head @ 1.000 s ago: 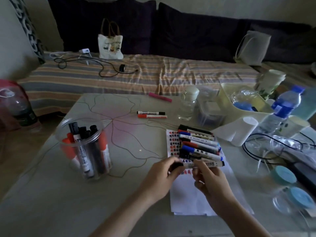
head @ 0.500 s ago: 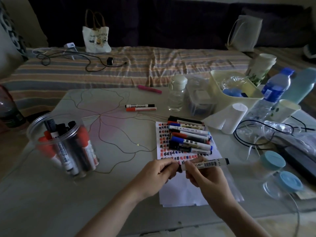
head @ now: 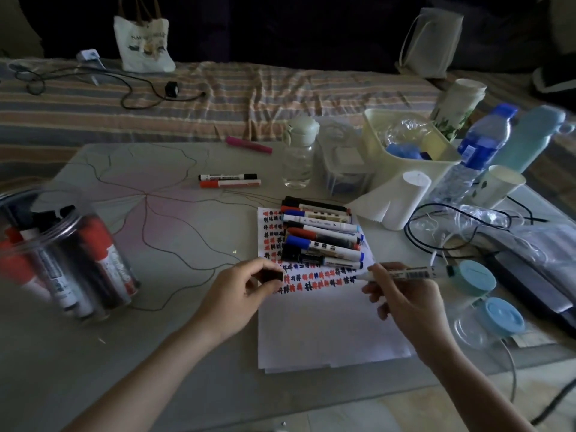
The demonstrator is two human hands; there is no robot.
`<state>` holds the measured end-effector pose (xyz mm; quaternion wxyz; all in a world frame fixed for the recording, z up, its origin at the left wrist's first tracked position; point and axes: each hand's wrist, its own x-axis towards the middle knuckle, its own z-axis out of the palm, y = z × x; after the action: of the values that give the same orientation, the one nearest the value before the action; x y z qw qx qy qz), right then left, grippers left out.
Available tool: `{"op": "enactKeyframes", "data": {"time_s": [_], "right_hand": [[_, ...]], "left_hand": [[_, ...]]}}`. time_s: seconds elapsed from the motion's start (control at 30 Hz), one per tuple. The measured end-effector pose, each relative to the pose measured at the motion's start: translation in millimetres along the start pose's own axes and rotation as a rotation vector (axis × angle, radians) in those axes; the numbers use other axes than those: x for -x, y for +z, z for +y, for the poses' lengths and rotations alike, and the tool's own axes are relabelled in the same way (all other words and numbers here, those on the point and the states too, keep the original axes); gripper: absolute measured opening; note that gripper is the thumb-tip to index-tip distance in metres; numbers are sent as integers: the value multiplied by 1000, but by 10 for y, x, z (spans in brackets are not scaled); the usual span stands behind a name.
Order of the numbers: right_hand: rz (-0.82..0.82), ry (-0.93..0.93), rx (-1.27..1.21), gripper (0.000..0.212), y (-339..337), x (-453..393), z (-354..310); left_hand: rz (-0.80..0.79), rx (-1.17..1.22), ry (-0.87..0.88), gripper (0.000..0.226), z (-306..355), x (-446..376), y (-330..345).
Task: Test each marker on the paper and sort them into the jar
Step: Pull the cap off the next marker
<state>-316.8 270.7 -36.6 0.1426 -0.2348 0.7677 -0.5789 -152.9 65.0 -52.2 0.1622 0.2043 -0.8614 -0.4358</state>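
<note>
on the desk (head: 187, 353), centre-right, lies the white paper (head: 327, 325), its upper part covered in rows of red, black and blue test marks. right hand (head: 408, 302) grips an uncapped marker (head: 408, 272) in a writing hold, white tip pointing left and right at the paper's right edge by the marks; cannot tell if it touches. left hand (head: 240, 291) pinches the black cap (head: 270, 276) between thumb and fingers, at the paper's left edge. pile of untested markers (head: 321, 241) lies across the top of the paper, blue, red and black caps, roughly parallel. clear jar (head: 62, 254) stands at far left of the desk, well apart from the paper, holding red and black markers upright; it's motion-blurred. two more markers, black-capped (head: 227, 176) and red-capped (head: 230, 183), lie side by side beyond the paper, and a pink marker (head: 248, 145) near the far edge. right side is cluttered: paper towel roll (head: 402, 201), water bottle (head: 477, 154), cream bin (head: 405, 160), two blue-lidded jars (head: 489, 304), cables.
</note>
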Motion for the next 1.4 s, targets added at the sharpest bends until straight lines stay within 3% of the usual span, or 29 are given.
{"op": "enactKeyframes", "data": {"time_s": [0.27,0.43,0.67,1.4], "right_hand": [[17,34,151,31,7,-395,128],[117,45,225,40,41,-388,288],[154,52,354,44,39,-394,336],[146,21,376,40,54,-414,424]], "left_hand": [[117,-77,77,28,-328,-217,132],[140,-85,127,30,-379,-244,181],[148,-47,136,27,-391,-289,210],[130,-51,128,31,-337,-259,176]]}}
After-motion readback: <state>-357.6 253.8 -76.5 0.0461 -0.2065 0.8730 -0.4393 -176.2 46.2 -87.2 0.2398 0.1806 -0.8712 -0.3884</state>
